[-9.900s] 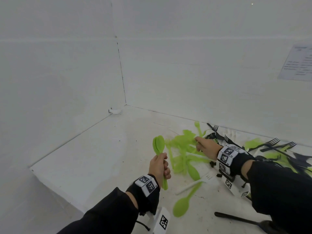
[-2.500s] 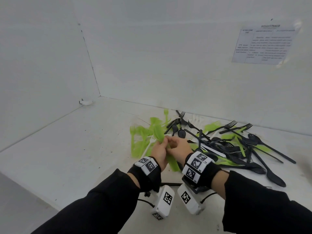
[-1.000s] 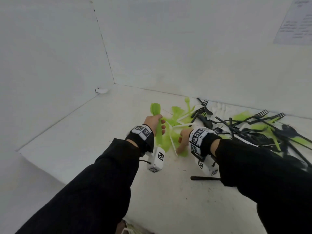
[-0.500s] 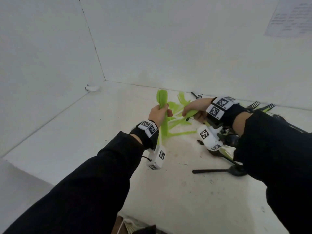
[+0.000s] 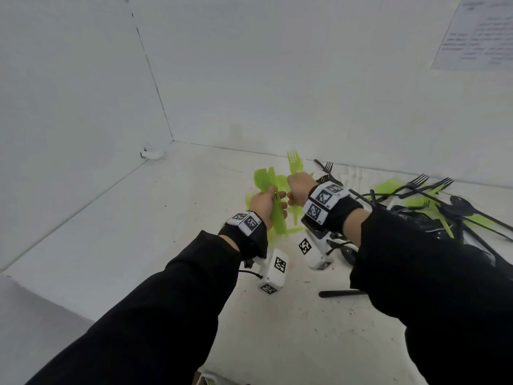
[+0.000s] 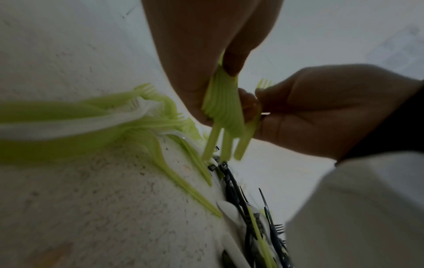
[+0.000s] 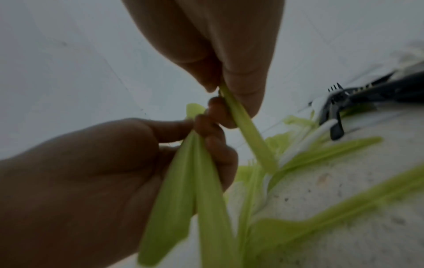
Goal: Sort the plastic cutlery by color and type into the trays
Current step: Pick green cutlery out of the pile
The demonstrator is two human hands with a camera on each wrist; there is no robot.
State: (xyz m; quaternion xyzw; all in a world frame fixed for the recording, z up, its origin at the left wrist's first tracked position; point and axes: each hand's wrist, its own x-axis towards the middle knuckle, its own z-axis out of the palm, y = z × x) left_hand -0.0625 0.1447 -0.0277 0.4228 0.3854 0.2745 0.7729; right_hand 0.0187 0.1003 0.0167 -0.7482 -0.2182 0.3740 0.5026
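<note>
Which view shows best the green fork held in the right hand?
Head view: the green fork stands tines-up above the right hand. The right wrist view shows only its handle; the left wrist view shows only its tine tips.

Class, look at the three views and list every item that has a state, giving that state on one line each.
Left hand: grips a bunch of green spoons, held up.
Green spoons: bunched in the left grip, off the surface.
Right hand: pinches one green fork.
Green fork: upright, tines up, beside the bunch.
Loose green cutlery: lying unsorted on the surface.
Black cutlery pile: tangled, untouched.
</note>
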